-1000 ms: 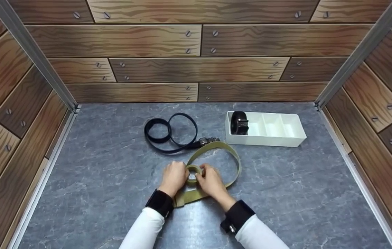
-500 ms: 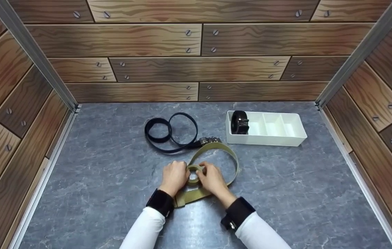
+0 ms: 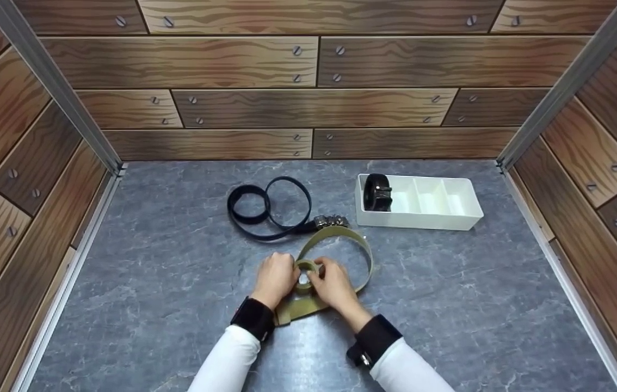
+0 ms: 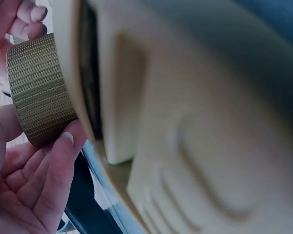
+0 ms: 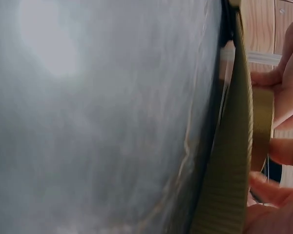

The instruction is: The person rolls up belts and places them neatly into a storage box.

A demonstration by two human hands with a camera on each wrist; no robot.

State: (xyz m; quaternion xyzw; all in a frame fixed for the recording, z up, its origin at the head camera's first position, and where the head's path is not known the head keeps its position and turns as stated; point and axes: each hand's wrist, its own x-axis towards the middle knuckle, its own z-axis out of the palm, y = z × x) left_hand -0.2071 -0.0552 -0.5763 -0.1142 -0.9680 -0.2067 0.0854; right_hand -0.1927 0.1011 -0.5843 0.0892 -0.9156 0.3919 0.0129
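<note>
An olive webbing belt (image 3: 304,309) stands on edge in front of me, one end wound into a small coil (image 4: 41,90). My left hand (image 3: 275,280) holds the coil's left side. On its right side, my right hand (image 3: 334,286) pinches the coil with thumb and fingers, the thumb at its inner opening. From the coil the rest of the strap sweeps round in a wide loop behind and right of the right hand. A tan buckle (image 4: 185,131) fills much of the left wrist view, close to the camera. In the right wrist view, the strap (image 5: 229,161) runs beside the coil.
Beyond the hands lies a loosely looped black belt (image 3: 248,220); its metal buckle (image 3: 331,221) is close to the olive loop. At the back right stands a white divided tray (image 3: 420,219), with a rolled black belt (image 3: 376,193) in its left compartment. Wood-patterned walls enclose the grey surface.
The wide loop of the olive belt has become a little smaller, its far and right edges drawing in toward the hands. Both hands stay at the coil with small finger movements.
</note>
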